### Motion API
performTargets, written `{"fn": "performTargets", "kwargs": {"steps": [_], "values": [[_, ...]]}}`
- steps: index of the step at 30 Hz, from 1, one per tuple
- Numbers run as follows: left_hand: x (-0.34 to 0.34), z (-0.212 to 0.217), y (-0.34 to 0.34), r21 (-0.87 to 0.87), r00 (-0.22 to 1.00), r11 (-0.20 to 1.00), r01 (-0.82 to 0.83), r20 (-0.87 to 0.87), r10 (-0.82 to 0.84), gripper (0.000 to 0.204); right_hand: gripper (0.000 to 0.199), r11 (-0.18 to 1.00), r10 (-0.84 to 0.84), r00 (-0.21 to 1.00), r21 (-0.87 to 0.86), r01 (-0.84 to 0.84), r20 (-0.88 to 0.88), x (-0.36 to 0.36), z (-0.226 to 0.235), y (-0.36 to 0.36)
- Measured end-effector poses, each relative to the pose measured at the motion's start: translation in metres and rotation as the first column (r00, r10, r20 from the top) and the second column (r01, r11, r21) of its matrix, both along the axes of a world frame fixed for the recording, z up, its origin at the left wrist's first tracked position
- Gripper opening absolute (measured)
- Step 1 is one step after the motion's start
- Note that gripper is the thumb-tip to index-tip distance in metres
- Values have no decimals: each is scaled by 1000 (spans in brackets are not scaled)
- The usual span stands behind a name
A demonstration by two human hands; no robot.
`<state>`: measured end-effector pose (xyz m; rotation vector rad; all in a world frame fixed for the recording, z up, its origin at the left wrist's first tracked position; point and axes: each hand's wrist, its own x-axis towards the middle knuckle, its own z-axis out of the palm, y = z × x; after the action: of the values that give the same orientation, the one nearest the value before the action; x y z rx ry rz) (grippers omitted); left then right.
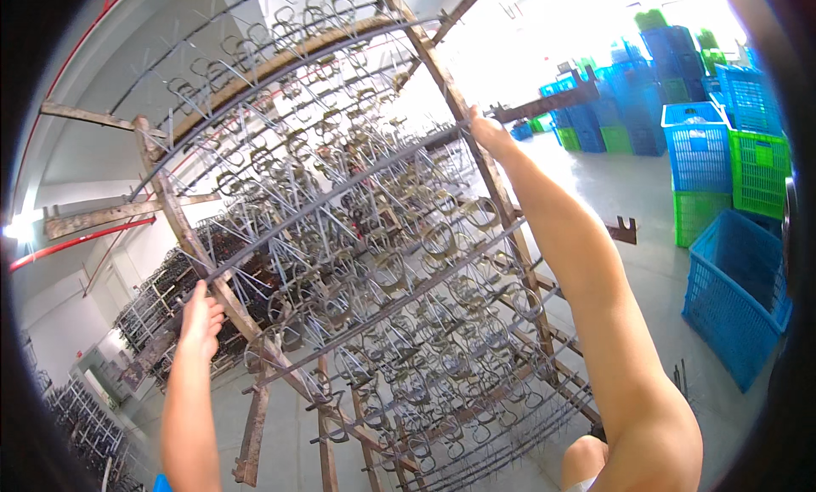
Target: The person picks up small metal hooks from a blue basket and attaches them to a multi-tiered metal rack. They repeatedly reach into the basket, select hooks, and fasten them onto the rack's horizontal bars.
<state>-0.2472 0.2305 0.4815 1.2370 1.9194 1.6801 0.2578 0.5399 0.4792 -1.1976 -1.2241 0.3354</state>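
Observation:
A tall rusty metal rack (pixel 507 207) stands tilted in my view, with several dark rods laid across it. Wire hooks and round metal rings (pixel 439 240) hang from these rods in dense rows. One long dark rod (pixel 357 180) runs across the rack's front between my hands. My left hand (pixel 201 322) is closed around its left end, beside the left post. At the other end, by the right post, my right hand (pixel 490 138) reaches higher and closes on the rod; its fingers are partly hidden.
Notched metal bars (pixel 552 99) jut out from the rack's right side, and others (pixel 102 220) from its left. Blue and green plastic crates (pixel 697 144) are stacked at the right, with a large blue crate (pixel 735 292) nearer on the floor. More loaded racks (pixel 157 313) stand behind at the left.

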Motion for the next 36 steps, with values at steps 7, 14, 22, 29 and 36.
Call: {"fn": "performTargets", "kwargs": {"steps": [7,14,22,29,36], "values": [[4,25,68,461,789,884,76,514,-336,50,32,973,217,917,145,-177,-334,36,77,-37],[46,75,-50,767,663,502,399,137,-736,25,31,755,215,961,653,-52,-173,112,34,-259],[232,-151,-130,709,491,543,450,311,-814,20,22,970,60,721,211,122,-690,228,-224,-371],[210,-387,-190,402,509,896,188,740,-439,24,35,876,-112,769,-428,-222,-630,195,-497,-305],[174,-481,-198,148,496,987,-59,863,-100,21,18,803,-188,621,-483,-348,-761,96,-579,-264]]}}
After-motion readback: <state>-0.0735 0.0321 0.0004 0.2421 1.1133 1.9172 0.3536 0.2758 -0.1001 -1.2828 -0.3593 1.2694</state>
